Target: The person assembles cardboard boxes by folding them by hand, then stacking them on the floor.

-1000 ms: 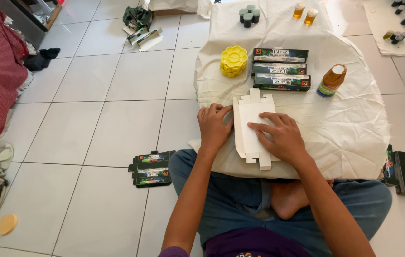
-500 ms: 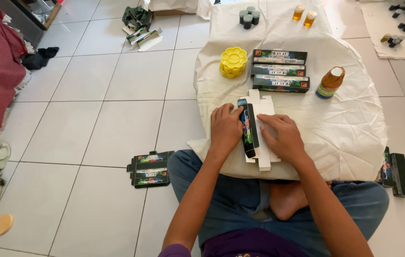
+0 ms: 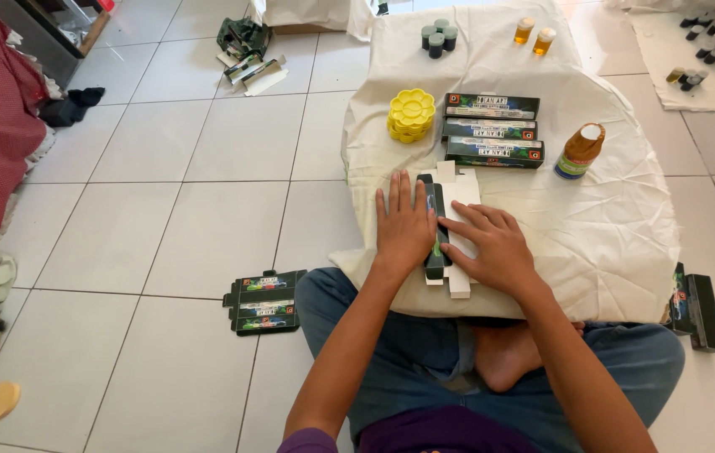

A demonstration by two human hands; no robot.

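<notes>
- The tiled floor (image 3: 206, 218) carries a cream cloth (image 3: 601, 226) and flat dark cartons (image 3: 263, 302).
- On the cloth lie a yellow palette stack (image 3: 411, 115), three dark boxes (image 3: 492, 128), an amber bottle (image 3: 580, 152) and a half-folded carton (image 3: 451, 226).

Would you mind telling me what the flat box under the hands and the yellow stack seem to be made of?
The flat box looks like thin printed cardboard: white matte inside, dark glossy outside, with creased flaps. The yellow stack seems to be moulded plastic, smooth and evenly coloured with flower-shaped wells, though the material is not certain.
</notes>
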